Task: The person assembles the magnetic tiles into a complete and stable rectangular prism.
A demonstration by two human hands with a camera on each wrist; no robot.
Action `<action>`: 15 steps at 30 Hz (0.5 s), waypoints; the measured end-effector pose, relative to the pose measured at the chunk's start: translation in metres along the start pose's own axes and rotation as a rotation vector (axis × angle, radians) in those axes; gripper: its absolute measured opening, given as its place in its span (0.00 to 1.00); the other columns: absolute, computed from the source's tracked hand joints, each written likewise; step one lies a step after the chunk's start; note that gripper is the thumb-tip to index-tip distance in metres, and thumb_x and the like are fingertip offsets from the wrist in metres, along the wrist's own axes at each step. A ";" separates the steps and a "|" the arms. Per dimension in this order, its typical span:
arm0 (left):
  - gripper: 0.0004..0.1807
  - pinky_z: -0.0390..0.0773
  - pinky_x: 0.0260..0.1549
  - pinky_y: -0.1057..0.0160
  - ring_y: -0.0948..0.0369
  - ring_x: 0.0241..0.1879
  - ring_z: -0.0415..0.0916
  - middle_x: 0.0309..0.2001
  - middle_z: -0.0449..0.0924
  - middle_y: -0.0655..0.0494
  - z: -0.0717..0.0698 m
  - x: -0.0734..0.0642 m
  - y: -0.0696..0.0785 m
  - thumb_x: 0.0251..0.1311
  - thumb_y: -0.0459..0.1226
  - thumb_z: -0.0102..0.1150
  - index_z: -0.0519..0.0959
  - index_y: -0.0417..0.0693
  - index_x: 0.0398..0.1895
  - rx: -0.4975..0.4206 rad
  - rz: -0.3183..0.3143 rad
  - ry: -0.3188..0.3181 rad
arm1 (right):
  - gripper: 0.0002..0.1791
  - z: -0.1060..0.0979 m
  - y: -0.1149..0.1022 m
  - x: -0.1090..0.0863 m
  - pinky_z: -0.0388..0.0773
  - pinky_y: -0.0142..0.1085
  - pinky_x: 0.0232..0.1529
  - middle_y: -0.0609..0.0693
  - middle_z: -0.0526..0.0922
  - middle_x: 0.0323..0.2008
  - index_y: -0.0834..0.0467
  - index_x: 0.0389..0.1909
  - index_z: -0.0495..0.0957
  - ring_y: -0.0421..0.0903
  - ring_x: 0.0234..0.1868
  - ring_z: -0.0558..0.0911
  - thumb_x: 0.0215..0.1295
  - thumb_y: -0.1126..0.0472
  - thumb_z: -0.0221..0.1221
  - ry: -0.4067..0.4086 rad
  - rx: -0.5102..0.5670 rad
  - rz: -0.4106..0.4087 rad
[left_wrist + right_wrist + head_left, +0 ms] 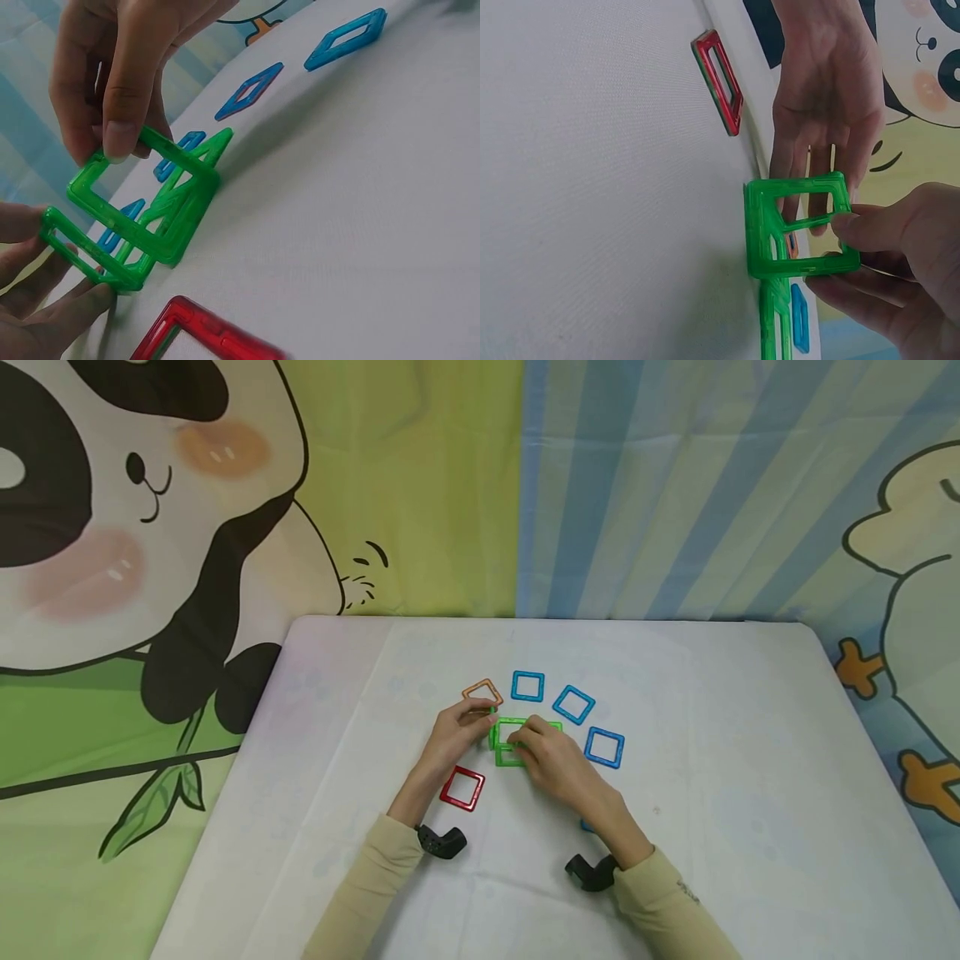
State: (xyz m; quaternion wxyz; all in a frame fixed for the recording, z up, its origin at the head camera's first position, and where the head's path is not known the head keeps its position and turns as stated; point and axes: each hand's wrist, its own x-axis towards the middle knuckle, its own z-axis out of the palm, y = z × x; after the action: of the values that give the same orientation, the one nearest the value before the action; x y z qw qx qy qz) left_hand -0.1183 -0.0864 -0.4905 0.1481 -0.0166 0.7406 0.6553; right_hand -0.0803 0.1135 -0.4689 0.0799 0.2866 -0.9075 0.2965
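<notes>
Several green square magnetic tiles stand and lie joined mid-table. My right hand [558, 760] pinches the top edge of an upright green tile [161, 244] between thumb and fingers. Its lower edge meets a flat green tile [555, 725]. At the left side my left hand [465, 727] holds another upright green tile [75, 259], its fingertips [94, 300] at the tile's edge. In the right wrist view, the left hand [829, 97] is partly hidden behind the green frames.
An orange tile [491, 686] lies just beyond the left hand, a red tile [447, 794] nearer its wrist. Blue tiles [528, 673], [573, 703] and another blue tile [604, 762] arc behind and right. One more blue piece [586, 826] shows partly under the right forearm.
</notes>
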 end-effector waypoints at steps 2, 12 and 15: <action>0.22 0.78 0.56 0.56 0.53 0.61 0.79 0.61 0.81 0.47 0.000 0.000 0.000 0.68 0.40 0.65 0.80 0.46 0.63 -0.003 0.002 0.002 | 0.07 0.000 0.001 0.000 0.82 0.38 0.38 0.51 0.83 0.40 0.60 0.43 0.86 0.44 0.36 0.81 0.65 0.70 0.67 0.010 -0.001 0.000; 0.23 0.77 0.56 0.57 0.50 0.63 0.76 0.64 0.79 0.41 0.001 0.001 0.001 0.70 0.38 0.63 0.77 0.39 0.65 -0.002 -0.016 -0.002 | 0.07 0.003 0.002 0.003 0.83 0.39 0.39 0.52 0.83 0.40 0.60 0.42 0.86 0.45 0.37 0.83 0.63 0.69 0.69 0.049 -0.009 -0.005; 0.22 0.77 0.56 0.56 0.49 0.63 0.76 0.64 0.78 0.39 0.002 -0.001 0.006 0.71 0.36 0.61 0.76 0.37 0.65 0.008 -0.021 -0.003 | 0.08 0.004 0.002 0.003 0.83 0.39 0.39 0.52 0.83 0.40 0.60 0.41 0.86 0.45 0.37 0.83 0.62 0.69 0.70 0.067 -0.015 -0.017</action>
State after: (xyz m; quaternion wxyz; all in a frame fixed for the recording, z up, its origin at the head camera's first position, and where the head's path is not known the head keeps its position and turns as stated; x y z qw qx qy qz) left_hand -0.1182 -0.0838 -0.4849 0.1563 -0.0227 0.7427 0.6507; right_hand -0.0835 0.1108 -0.4718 0.1150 0.2838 -0.9041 0.2982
